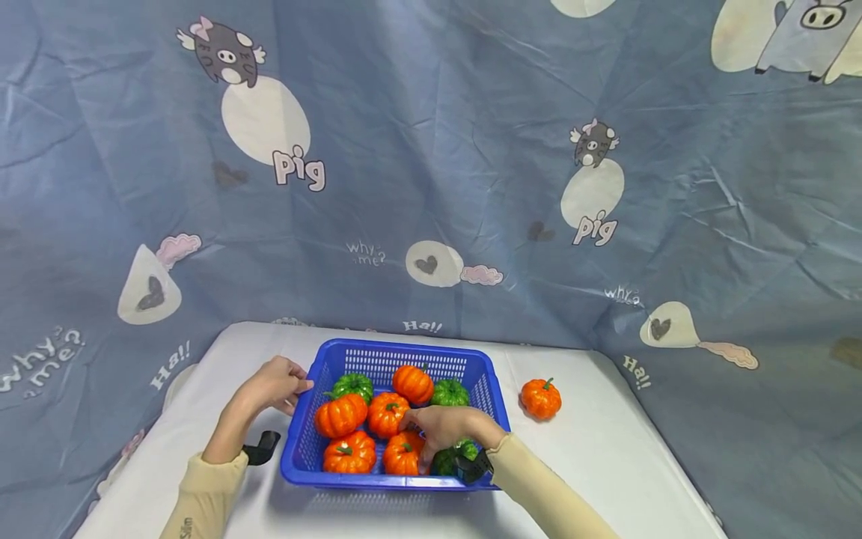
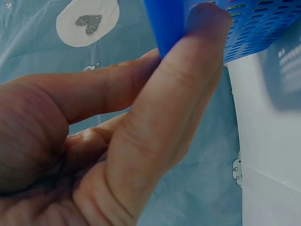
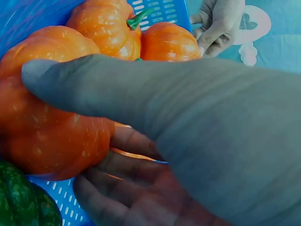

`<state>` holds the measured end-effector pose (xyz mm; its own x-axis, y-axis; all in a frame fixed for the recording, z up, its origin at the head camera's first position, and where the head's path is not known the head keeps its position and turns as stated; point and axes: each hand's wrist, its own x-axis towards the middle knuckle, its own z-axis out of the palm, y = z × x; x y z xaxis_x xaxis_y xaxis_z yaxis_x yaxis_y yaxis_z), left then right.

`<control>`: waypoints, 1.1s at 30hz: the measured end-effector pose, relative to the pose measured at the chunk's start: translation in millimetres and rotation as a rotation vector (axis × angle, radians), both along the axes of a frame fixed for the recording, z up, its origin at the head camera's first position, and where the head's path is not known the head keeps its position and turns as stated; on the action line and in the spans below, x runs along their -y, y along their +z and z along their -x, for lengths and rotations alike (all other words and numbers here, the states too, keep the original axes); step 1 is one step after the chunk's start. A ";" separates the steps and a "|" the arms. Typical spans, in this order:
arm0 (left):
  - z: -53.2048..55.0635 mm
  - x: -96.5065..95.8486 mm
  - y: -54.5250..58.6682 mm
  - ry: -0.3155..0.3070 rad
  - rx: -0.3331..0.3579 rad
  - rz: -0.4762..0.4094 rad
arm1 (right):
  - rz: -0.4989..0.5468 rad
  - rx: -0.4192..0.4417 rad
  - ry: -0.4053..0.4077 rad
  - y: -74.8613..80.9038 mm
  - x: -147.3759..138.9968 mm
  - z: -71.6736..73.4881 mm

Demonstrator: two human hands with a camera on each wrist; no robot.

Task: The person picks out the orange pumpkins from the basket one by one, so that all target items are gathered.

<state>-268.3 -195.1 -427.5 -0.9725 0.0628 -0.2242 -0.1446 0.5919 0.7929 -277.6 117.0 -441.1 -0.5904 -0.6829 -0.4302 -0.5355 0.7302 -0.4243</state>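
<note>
A blue plastic basket [image 1: 377,480] with perforated walls holds several orange and green toy pumpkins. My left hand [image 1: 272,382] is at its left side; in the left wrist view, thumb and finger pinch the blue rim [image 2: 164,21]. Inside the basket, my right hand [image 1: 441,425] grips an orange pumpkin [image 3: 56,136] near the front middle, thumb across it and fingers curled at its side. Around it lie an orange pumpkin [image 1: 388,414] just behind, another [image 1: 350,454] to the left, and a dark green pumpkin [image 3: 21,200], partly hidden by the right wrist in the head view.
One orange pumpkin [image 1: 541,399] sits on the white table [image 1: 592,457], right of the basket. Blue printed cloth [image 1: 431,187] hangs behind the table and along both sides. Black wrist mounts [image 1: 263,448] are strapped at both wrists.
</note>
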 end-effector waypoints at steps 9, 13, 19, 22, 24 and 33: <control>1.4 0.1 -2.8 -0.001 0.003 0.005 | -0.025 0.005 0.040 0.8 -3.9 -2.0; 3.1 0.2 -4.4 0.001 0.008 0.011 | -0.004 -0.020 0.055 -1.8 -6.8 0.4; 2.6 0.2 -1.5 -0.007 0.005 0.007 | 0.055 0.020 0.003 2.1 -17.0 4.3; 2.4 0.3 -0.3 -0.010 0.002 0.000 | 0.101 0.040 -0.041 7.4 -23.3 4.8; 2.4 0.4 -0.1 -0.011 0.000 0.000 | 0.138 0.037 -0.059 9.9 -28.0 4.7; 2.2 0.8 -2.4 -0.010 -0.002 -0.017 | 0.352 0.018 -0.159 23.8 -57.1 -4.5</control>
<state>-270.5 -196.0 -429.9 -0.9721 0.0766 -0.2216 -0.1373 0.5802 0.8028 -273.1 174.1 -417.3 -0.6952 -0.6913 -0.1972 -0.4172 0.6114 -0.6724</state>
